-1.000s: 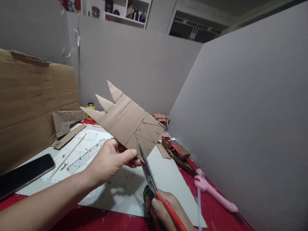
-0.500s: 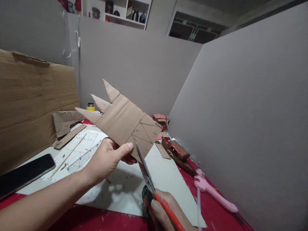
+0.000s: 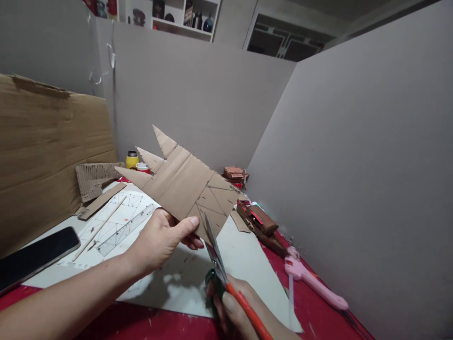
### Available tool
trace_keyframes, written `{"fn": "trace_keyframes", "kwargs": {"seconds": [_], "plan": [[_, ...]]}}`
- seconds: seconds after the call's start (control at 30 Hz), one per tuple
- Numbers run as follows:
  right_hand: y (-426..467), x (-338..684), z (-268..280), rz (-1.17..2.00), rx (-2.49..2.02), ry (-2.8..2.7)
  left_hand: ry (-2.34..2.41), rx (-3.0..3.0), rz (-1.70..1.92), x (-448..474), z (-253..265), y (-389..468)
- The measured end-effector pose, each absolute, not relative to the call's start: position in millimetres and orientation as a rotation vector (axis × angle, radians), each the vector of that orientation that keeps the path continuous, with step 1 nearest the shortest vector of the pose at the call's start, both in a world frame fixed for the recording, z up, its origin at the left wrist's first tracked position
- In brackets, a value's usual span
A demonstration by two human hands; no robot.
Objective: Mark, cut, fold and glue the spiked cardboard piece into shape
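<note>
A piece of brown cardboard [image 3: 177, 179] is held up in front of me, tilted, with three pointed spikes at its upper left and pencilled triangles at its lower right. My left hand [image 3: 166, 236] pinches its lower edge, thumb on the near face. My right hand [image 3: 237, 307] is closed around the handles of a pair of scissors [image 3: 216, 259], one handle orange and the other dark green. The blades straddle the lower edge of the cardboard beside my left thumb, close to a drawn line.
White paper [image 3: 247, 264] covers part of a red tablecloth [image 3: 170, 326]. At left lie a phone [image 3: 38, 257], a thin stick [image 3: 101, 226], a clear ruler [image 3: 125, 230] and a drawing. A pink glue gun [image 3: 314, 281] lies right. Grey panels [image 3: 354, 165] and a cardboard box [image 3: 53, 156] stand around.
The cardboard and both hands sit slightly lower in view, and the spikes have shifted a little down and right. The white-topped red container behind shows more now.
</note>
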State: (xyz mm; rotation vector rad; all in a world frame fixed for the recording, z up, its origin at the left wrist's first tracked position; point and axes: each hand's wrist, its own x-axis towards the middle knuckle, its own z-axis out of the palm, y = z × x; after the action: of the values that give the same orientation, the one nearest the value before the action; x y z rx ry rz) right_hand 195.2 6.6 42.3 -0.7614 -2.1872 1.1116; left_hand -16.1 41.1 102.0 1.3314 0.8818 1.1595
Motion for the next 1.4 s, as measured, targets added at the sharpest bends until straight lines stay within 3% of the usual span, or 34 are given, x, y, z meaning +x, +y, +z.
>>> {"fn": "trace_keyframes", "kwargs": {"seconds": [0.7,1.4], "plan": [[-6,195,56,1.246,-0.993,-2.018,0.79,1.301,1.153,-17,101,44],[5,196,41,1.274,-0.823,-2.125,0.861,1.357,1.083,-13,103,37]]}}
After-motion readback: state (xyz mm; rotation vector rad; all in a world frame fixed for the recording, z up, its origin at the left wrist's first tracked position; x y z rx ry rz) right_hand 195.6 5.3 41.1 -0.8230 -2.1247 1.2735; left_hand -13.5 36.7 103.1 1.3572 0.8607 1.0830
